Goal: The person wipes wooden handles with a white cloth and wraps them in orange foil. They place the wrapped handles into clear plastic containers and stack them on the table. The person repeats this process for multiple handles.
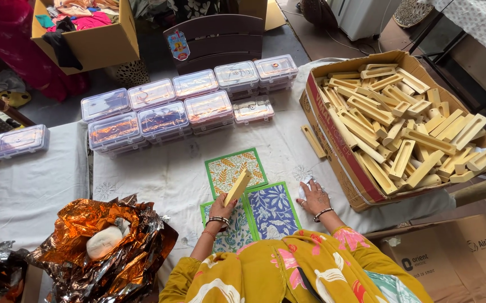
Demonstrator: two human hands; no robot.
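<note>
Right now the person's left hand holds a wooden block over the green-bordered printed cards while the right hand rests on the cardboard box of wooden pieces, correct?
Not quite. In the head view the right hand rests flat on the white cloth beside the cardboard box, not on it. The left hand does hold a wooden block over the printed cards.

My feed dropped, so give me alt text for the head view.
The left hand holds a pale wooden block over three green-bordered patterned cards; the right hand presses a white cloth. A cardboard box of similar blocks sits right, with clear lidded containers behind.
</note>
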